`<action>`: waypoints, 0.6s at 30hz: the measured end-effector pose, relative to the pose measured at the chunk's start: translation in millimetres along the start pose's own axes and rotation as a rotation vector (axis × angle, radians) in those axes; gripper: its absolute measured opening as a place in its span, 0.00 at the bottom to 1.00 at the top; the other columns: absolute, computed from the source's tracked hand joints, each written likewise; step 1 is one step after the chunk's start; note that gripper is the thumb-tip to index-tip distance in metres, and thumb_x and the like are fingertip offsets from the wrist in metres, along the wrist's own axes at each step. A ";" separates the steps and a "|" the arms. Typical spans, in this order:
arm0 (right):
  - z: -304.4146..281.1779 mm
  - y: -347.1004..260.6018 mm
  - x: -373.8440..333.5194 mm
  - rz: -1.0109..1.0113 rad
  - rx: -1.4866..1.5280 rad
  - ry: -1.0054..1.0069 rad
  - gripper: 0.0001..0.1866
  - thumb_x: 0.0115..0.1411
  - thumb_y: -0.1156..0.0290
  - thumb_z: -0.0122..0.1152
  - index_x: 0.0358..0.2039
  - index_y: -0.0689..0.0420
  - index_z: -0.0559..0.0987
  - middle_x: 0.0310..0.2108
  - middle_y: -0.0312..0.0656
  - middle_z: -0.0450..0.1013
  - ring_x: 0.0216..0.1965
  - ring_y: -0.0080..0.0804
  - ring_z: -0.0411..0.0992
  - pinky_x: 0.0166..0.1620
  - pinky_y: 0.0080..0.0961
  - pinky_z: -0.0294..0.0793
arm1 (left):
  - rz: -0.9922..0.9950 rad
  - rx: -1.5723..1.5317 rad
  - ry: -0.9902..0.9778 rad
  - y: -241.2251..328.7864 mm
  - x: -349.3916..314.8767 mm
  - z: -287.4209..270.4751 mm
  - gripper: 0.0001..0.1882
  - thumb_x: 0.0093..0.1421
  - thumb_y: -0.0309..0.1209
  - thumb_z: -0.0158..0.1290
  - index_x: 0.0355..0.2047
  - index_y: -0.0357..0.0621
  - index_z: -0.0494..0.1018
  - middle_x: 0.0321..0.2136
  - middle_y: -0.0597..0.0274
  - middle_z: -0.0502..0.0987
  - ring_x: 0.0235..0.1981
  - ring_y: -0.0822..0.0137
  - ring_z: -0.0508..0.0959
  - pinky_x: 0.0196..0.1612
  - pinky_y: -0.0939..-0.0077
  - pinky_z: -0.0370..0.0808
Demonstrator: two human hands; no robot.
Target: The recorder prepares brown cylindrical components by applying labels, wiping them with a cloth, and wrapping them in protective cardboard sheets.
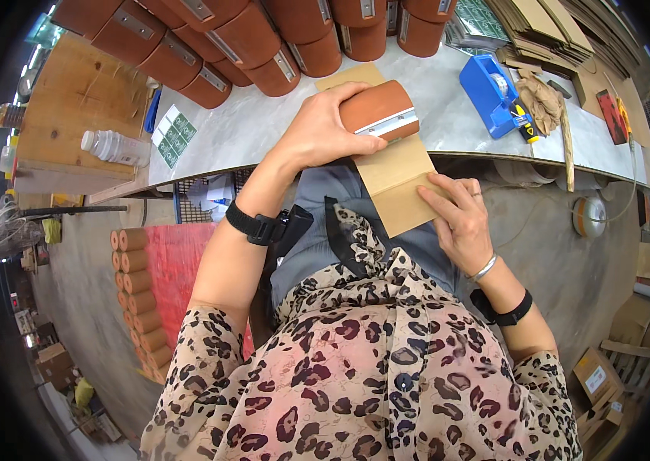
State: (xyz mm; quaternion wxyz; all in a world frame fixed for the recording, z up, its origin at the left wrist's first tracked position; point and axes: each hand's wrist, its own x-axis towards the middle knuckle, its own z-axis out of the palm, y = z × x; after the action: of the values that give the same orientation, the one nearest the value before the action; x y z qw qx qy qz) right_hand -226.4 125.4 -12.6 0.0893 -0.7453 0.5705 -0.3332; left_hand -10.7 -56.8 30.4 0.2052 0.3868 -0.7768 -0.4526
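Note:
My left hand (315, 129) is wrapped round a reddish-brown cylinder (371, 105) at the table's near edge. The cylinder lies on its side, and a pale metal strip runs along it. Under it passes a folded strip of brown cardboard (394, 175), which hangs past the table edge toward my lap. Its far end shows behind the cylinder. My right hand (462, 219) pinches the near end of the cardboard at its right edge, thumb hidden beneath.
Stacked brown cylinders (248, 37) line the table's back. Rightward are a blue tape dispenser (485, 92), a yellow-and-black screwdriver (525, 121), and a wooden stick (568, 150). Leftward lie green-and-white labels (176, 138) and a clear bottle (116, 146). More tubes (139, 292) stand low left.

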 end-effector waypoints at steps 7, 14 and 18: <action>0.6 2.9 -0.2 0.002 -0.005 -0.030 0.23 0.44 0.84 0.62 0.44 0.58 0.83 0.49 0.45 0.75 0.42 0.47 0.69 0.49 0.37 0.73 | -0.037 0.007 -0.013 -6.3 5.5 6.9 0.44 0.40 0.40 0.71 0.57 0.31 0.70 0.46 0.52 0.79 0.46 0.65 0.79 0.51 0.72 0.75; -1.1 6.5 2.0 -0.004 -0.006 -0.039 0.23 0.43 0.84 0.62 0.44 0.58 0.83 0.49 0.45 0.75 0.42 0.47 0.69 0.48 0.37 0.73 | 0.022 0.105 0.011 -1.4 7.8 9.6 0.43 0.40 0.44 0.70 0.55 0.31 0.72 0.44 0.46 0.80 0.45 0.58 0.81 0.50 0.70 0.75; -3.7 5.5 4.9 -0.006 -0.003 -0.047 0.23 0.43 0.84 0.62 0.44 0.58 0.83 0.48 0.45 0.75 0.41 0.46 0.69 0.48 0.36 0.73 | 0.043 0.119 0.010 -5.0 7.2 11.2 0.46 0.39 0.46 0.71 0.56 0.32 0.71 0.45 0.46 0.80 0.45 0.57 0.81 0.50 0.68 0.76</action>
State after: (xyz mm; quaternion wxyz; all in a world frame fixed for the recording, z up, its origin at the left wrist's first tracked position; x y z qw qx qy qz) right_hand -232.4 120.1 -10.7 0.1002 -0.7547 0.5666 -0.3150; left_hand -20.5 -57.8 20.2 0.1955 0.3839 -0.8093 -0.3992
